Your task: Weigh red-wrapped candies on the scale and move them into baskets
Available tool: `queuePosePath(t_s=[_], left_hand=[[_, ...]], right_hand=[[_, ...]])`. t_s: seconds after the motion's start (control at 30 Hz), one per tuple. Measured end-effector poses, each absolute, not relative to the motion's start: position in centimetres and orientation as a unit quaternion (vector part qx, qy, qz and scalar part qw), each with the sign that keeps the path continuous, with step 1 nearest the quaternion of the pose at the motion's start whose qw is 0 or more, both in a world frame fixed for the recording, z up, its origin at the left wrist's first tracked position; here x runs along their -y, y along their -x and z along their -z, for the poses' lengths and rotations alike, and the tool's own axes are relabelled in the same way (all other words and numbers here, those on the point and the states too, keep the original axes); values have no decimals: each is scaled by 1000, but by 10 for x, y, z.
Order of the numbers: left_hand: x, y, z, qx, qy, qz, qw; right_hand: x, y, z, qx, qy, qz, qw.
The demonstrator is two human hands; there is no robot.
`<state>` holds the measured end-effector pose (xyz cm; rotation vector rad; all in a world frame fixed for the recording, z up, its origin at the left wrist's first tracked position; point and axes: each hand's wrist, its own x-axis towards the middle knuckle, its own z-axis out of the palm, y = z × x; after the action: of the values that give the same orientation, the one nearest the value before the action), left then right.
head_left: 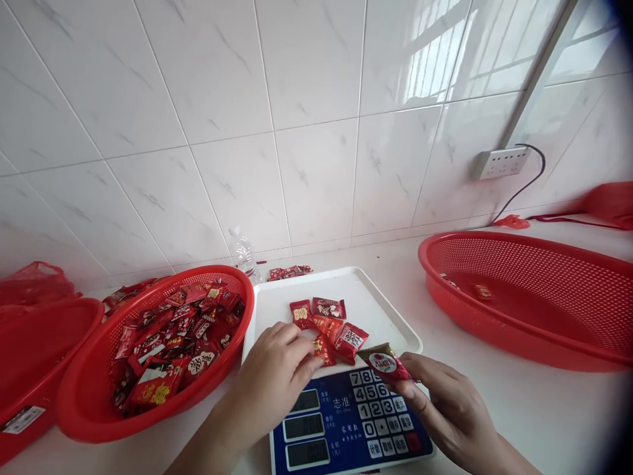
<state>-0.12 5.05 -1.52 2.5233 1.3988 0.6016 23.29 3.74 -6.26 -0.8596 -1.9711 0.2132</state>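
Observation:
A digital scale with a blue keypad panel (346, 422) carries a white tray (376, 310). Several red wrapped candies (329, 323) lie in a small pile on the tray. My left hand (274, 376) rests at the tray's near edge, its fingertips pinching a red candy (324, 349) at the pile's edge. My right hand (445, 402) hovers over the keypad's right side and holds a red candy packet with a gold end (386, 361). A red mesh basket (86, 402) heaped with red candies stands to the left of the scale.
A large, nearly bare red mesh basket (534, 297) sits on the right. A solid red bin (34, 356) is at the far left. A plastic bottle (244, 254) and loose candies (289, 271) stand by the tiled wall. A power strip (502, 162) hangs on it.

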Motion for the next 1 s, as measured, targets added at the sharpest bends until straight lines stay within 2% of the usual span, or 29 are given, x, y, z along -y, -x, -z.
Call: queuePosePath(t_s=[0.2,0.5,0.7,0.83,1.0], left_hand=[[-59,8,21,-483,-853,-165,112],[-71,13,40,-453,-876,-162,39],[-73,11,41,-454,-877,-154,18],[-74,11,42,-453,-877,-158,4],[-73,11,42,-442,-882,-166,8]], right_hand=[[-40,-233,65,807,360,-92,459],[-47,-233,71,776,393,-83,486],[-56,-230,78,823,383,-10,420],[-57,-228,83,844,378,-16,381],[-55,-225,83,848,367,-27,381]])
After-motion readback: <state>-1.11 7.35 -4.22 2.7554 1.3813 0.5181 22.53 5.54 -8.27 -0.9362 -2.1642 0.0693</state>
